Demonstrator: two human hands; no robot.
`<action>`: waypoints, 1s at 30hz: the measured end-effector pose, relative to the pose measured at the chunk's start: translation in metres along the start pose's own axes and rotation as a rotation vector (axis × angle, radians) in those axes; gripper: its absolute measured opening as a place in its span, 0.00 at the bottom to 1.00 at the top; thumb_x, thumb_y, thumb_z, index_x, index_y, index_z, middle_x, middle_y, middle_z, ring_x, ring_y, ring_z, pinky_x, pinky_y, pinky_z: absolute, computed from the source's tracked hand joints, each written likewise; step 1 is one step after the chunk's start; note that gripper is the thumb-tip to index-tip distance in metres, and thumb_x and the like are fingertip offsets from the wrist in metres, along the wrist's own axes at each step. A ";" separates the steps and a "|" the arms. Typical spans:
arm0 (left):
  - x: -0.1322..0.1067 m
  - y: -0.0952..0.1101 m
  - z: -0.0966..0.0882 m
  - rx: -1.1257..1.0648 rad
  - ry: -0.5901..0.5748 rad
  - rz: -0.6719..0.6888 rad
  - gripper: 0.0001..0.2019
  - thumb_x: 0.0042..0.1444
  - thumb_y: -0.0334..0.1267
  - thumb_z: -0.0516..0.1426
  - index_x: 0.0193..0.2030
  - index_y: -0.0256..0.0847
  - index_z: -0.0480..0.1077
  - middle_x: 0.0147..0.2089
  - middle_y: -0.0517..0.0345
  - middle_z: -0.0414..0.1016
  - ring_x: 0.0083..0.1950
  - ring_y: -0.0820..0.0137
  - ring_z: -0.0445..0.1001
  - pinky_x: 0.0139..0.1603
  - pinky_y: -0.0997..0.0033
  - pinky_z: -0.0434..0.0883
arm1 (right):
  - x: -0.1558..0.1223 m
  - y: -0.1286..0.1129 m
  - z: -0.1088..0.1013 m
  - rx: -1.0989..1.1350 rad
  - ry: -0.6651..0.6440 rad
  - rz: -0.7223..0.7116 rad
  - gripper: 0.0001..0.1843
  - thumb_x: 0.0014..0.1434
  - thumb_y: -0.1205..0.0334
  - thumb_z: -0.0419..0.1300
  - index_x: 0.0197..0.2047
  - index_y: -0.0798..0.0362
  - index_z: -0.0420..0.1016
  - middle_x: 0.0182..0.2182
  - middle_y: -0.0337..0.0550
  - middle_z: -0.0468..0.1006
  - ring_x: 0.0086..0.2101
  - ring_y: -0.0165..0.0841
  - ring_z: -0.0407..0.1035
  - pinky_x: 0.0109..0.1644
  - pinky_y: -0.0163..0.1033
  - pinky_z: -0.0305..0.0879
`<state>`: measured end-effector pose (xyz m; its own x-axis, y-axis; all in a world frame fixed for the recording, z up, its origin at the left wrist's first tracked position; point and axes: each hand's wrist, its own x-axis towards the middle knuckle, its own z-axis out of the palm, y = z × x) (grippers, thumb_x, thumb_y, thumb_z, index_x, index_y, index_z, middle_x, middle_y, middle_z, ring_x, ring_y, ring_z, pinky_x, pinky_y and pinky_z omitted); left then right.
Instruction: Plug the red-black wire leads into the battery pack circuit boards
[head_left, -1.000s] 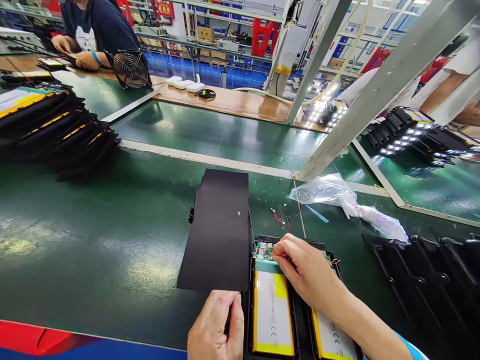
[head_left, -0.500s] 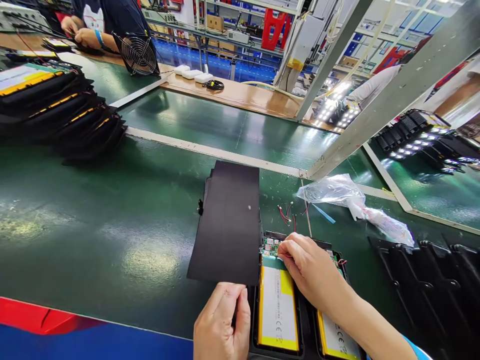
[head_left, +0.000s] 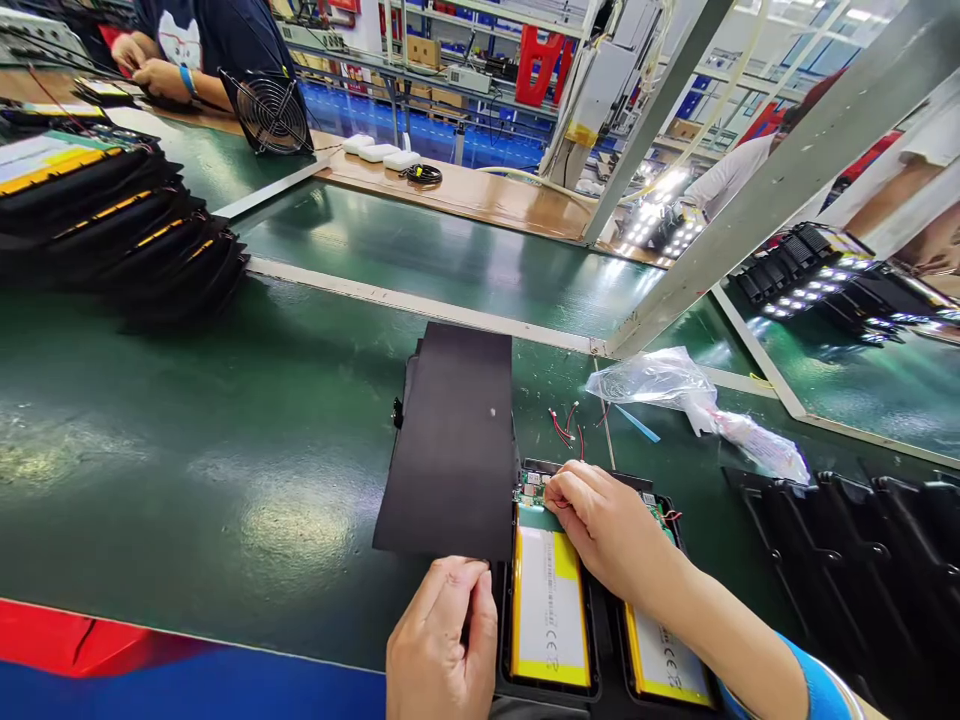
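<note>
An opened black case point(head_left: 592, 655) lies before me, with two flat battery packs, a left one point(head_left: 551, 600) and a right one point(head_left: 667, 665), in its right half. Green circuit boards point(head_left: 531, 488) run above the batteries. My right hand point(head_left: 607, 530) pinches a thin red wire over the left board; its fingers hide most of the wire and the contact spot. A flat black panel point(head_left: 454, 440) covers the left side. At its lower right corner, my left hand point(head_left: 442, 635) is closed, thumb against forefinger, on the panel's edge.
Short red-and-black wires point(head_left: 564, 425) and a clear plastic bag point(head_left: 660, 385) lie beyond the case. Black moulded shells point(head_left: 840, 560) are at right, stacked black cases point(head_left: 112, 230) at left. A metal post point(head_left: 750, 200) rises behind. Co-workers sit across the bench near a fan point(head_left: 268, 112).
The view has shifted slightly, moving the scene a little left. Both hands keep nearly the same places on the case; the right hand still pinches over the board.
</note>
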<state>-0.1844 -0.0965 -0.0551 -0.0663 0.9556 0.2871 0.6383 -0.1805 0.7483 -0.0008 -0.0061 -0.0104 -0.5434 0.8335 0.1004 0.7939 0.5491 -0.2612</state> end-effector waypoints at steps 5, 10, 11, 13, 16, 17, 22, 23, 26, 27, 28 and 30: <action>0.000 -0.002 0.002 -0.001 0.000 -0.015 0.07 0.62 0.34 0.51 0.40 0.42 0.70 0.37 0.60 0.75 0.37 0.77 0.74 0.42 0.81 0.69 | 0.004 -0.002 -0.002 0.019 -0.068 0.036 0.10 0.62 0.73 0.49 0.32 0.54 0.65 0.31 0.43 0.72 0.32 0.35 0.65 0.36 0.40 0.62; -0.001 0.001 -0.004 -0.030 -0.017 -0.028 0.07 0.62 0.34 0.51 0.39 0.43 0.69 0.38 0.60 0.74 0.40 0.75 0.73 0.42 0.79 0.69 | 0.005 -0.001 -0.006 0.066 -0.103 0.058 0.11 0.63 0.73 0.48 0.32 0.54 0.67 0.32 0.43 0.73 0.34 0.36 0.66 0.38 0.42 0.64; -0.002 0.002 -0.006 -0.032 -0.015 -0.020 0.06 0.62 0.33 0.50 0.39 0.43 0.69 0.38 0.59 0.73 0.39 0.75 0.73 0.41 0.79 0.69 | 0.003 0.000 -0.008 0.105 -0.099 0.058 0.10 0.63 0.73 0.49 0.34 0.54 0.68 0.33 0.44 0.73 0.35 0.36 0.67 0.39 0.42 0.65; -0.004 0.005 -0.006 -0.007 -0.011 0.039 0.06 0.62 0.33 0.50 0.38 0.42 0.68 0.34 0.59 0.72 0.35 0.75 0.72 0.37 0.79 0.69 | -0.006 0.004 -0.011 0.186 -0.063 0.071 0.09 0.63 0.71 0.50 0.41 0.54 0.69 0.38 0.45 0.73 0.39 0.35 0.67 0.42 0.41 0.66; -0.002 0.014 -0.002 0.114 -0.056 0.245 0.07 0.62 0.33 0.50 0.40 0.41 0.69 0.28 0.62 0.70 0.27 0.75 0.71 0.29 0.76 0.66 | -0.026 0.008 -0.012 0.199 0.036 0.091 0.12 0.65 0.70 0.48 0.48 0.52 0.69 0.41 0.45 0.72 0.41 0.34 0.67 0.44 0.40 0.66; 0.001 0.019 0.001 0.178 -0.085 0.309 0.09 0.62 0.32 0.50 0.44 0.41 0.70 0.27 0.62 0.70 0.26 0.74 0.70 0.27 0.74 0.65 | -0.032 0.008 -0.012 0.170 0.060 0.070 0.13 0.65 0.70 0.47 0.48 0.52 0.70 0.41 0.46 0.72 0.41 0.35 0.66 0.44 0.41 0.66; 0.028 0.044 0.010 0.548 -0.242 0.218 0.15 0.61 0.33 0.50 0.53 0.44 0.69 0.28 0.62 0.74 0.27 0.69 0.75 0.22 0.70 0.62 | -0.045 0.004 -0.002 -0.047 0.070 -0.109 0.17 0.64 0.71 0.47 0.54 0.56 0.68 0.43 0.50 0.73 0.41 0.39 0.64 0.45 0.47 0.65; 0.034 0.048 0.010 0.596 -0.286 0.176 0.15 0.61 0.34 0.51 0.53 0.46 0.69 0.29 0.62 0.75 0.27 0.68 0.75 0.21 0.70 0.61 | -0.044 0.003 0.000 -0.076 0.062 -0.122 0.17 0.64 0.71 0.48 0.54 0.57 0.68 0.43 0.50 0.73 0.40 0.40 0.64 0.44 0.48 0.65; 0.045 0.053 0.009 0.681 -0.420 0.122 0.18 0.61 0.35 0.51 0.57 0.50 0.67 0.29 0.62 0.75 0.27 0.68 0.76 0.20 0.71 0.60 | -0.040 0.005 0.003 -0.114 0.068 -0.137 0.17 0.63 0.71 0.49 0.54 0.58 0.68 0.42 0.50 0.74 0.39 0.40 0.64 0.43 0.47 0.64; 0.047 0.053 0.008 0.697 -0.455 0.118 0.18 0.61 0.36 0.51 0.58 0.51 0.66 0.30 0.62 0.75 0.26 0.68 0.76 0.19 0.72 0.59 | -0.039 0.006 0.004 -0.118 0.078 -0.145 0.17 0.63 0.71 0.49 0.54 0.58 0.68 0.42 0.50 0.74 0.39 0.39 0.63 0.43 0.47 0.64; 0.048 0.053 0.008 0.710 -0.482 0.119 0.19 0.61 0.36 0.51 0.59 0.51 0.65 0.30 0.62 0.75 0.26 0.69 0.76 0.19 0.72 0.59 | -0.038 0.008 0.004 -0.121 0.089 -0.156 0.17 0.63 0.71 0.49 0.53 0.59 0.69 0.42 0.50 0.74 0.39 0.39 0.63 0.42 0.46 0.64; 0.050 0.050 0.008 0.729 -0.518 0.132 0.21 0.61 0.36 0.52 0.61 0.53 0.63 0.31 0.61 0.75 0.26 0.69 0.76 0.19 0.73 0.59 | -0.038 0.010 0.004 -0.132 0.112 -0.186 0.16 0.63 0.72 0.48 0.52 0.59 0.69 0.42 0.51 0.74 0.38 0.38 0.63 0.41 0.45 0.64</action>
<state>-0.1499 -0.0563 -0.0080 0.2825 0.9547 -0.0932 0.9557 -0.2718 0.1130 0.0270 -0.0322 -0.0203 -0.6556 0.7151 0.2424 0.7158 0.6908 -0.1018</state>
